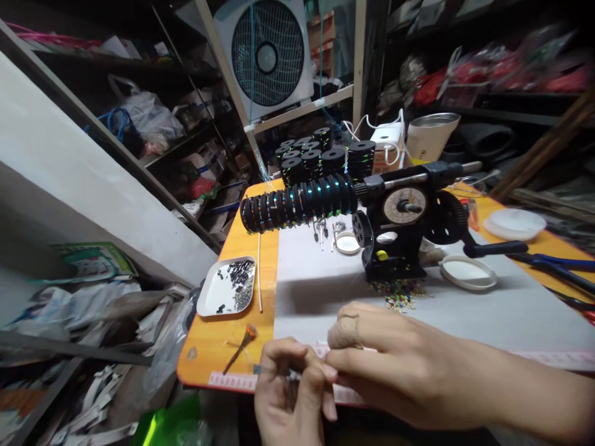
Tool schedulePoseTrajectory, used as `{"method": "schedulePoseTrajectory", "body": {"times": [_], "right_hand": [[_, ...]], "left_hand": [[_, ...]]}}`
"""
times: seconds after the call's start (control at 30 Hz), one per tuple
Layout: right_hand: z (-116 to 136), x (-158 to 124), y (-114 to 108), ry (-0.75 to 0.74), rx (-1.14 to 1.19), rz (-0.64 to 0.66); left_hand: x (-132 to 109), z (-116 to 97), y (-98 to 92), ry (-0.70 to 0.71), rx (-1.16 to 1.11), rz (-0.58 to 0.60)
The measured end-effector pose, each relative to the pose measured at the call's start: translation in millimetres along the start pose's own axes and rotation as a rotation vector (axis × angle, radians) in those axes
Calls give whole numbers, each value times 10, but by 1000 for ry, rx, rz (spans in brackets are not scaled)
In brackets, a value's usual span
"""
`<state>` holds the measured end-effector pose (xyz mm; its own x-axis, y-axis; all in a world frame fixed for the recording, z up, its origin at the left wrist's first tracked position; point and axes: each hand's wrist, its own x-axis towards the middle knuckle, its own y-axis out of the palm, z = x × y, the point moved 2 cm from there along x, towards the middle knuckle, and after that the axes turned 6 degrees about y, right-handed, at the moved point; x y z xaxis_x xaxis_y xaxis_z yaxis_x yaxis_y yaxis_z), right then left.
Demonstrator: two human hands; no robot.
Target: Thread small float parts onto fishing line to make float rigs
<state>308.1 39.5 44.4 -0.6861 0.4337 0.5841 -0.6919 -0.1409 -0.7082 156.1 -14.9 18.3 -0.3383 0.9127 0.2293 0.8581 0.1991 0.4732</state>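
My left hand [287,390] is closed in a pinch at the table's front edge, gripping a small thin piece with a bluish tip that I cannot make out. My right hand [395,362] reaches in from the right, its fingertips pressed against the same piece; one finger wears a tan bandage. Both hands hover over the grey mat [325,297]. Behind them stands a black hand-crank winding machine [400,217] with a dial, and a row of black spools [297,203] sits on its shaft.
A white tray of small black parts [227,286] lies on the orange table [232,334] at the left, beside a thin stick. More black spools [325,155] are stacked behind. White lids, blue-handled pliers [558,266] and colourful beads lie around the machine. Cluttered shelves and a fan stand behind.
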Motion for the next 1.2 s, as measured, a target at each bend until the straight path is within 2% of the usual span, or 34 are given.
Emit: {"method": "schedulePoseTrajectory", "body": {"times": [0.2, 0.47, 0.63, 0.73, 0.83, 0.97, 1.2], "right_hand": [[32, 15, -104, 146, -7, -3], [-25, -17, -66, 143, 154, 84], [-83, -54, -17, 184, 75, -60], [-97, -47, -43, 282, 145, -135], [-94, -24, -77, 355, 217, -169], [-117, 0, -94, 390, 266, -187], [-138, 6, -91, 411, 321, -195]], "left_hand": [[23, 87, 46, -101, -57, 3], [60, 58, 15, -116, -38, 20], [125, 96, -48, -204, -16, 87], [93, 168, -55, -302, -66, 163], [21, 243, -47, -350, -8, 186], [-37, 295, -9, -345, 83, 165], [-32, 252, 78, -279, 193, 117]]}}
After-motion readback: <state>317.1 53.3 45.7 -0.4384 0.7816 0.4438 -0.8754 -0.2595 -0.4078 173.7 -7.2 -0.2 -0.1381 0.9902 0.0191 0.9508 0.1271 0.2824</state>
